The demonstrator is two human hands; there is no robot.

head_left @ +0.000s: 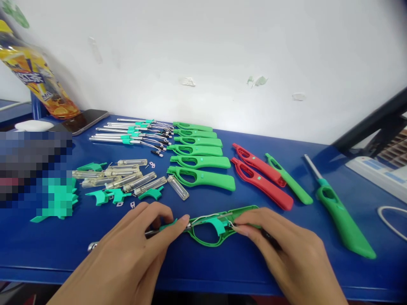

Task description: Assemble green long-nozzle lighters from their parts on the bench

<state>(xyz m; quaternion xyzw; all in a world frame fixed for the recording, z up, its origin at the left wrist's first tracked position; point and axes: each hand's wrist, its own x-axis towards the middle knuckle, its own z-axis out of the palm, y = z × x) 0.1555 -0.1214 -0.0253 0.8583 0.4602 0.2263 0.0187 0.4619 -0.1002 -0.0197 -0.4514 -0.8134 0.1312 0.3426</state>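
Observation:
In front of me lies an open green lighter shell point(208, 242), with a teal trigger point(218, 224) seated in it and a thin white wire point(203, 218) along its upper edge. My left hand point(140, 237) grips the metal lighter tube point(151, 233) at the shell's narrow end; the tube's tip point(92, 246) shows past the hand. My right hand point(282, 241) is closed, thumb and index finger pinching at a wire end beside the trigger. Something dark point(270, 239) shows under the right fingers; its kind is hidden. The shell's handle end is partly covered by that hand.
Beyond my hands lie clear fuel tanks point(140, 182), teal triggers point(101, 197), tubes with wires point(127, 139), green shells point(206, 178) and red shells point(263, 184). An assembled lighter point(346, 220) and a power strip point(378, 178) are right; a phone point(82, 120) and bottle point(41, 76) left.

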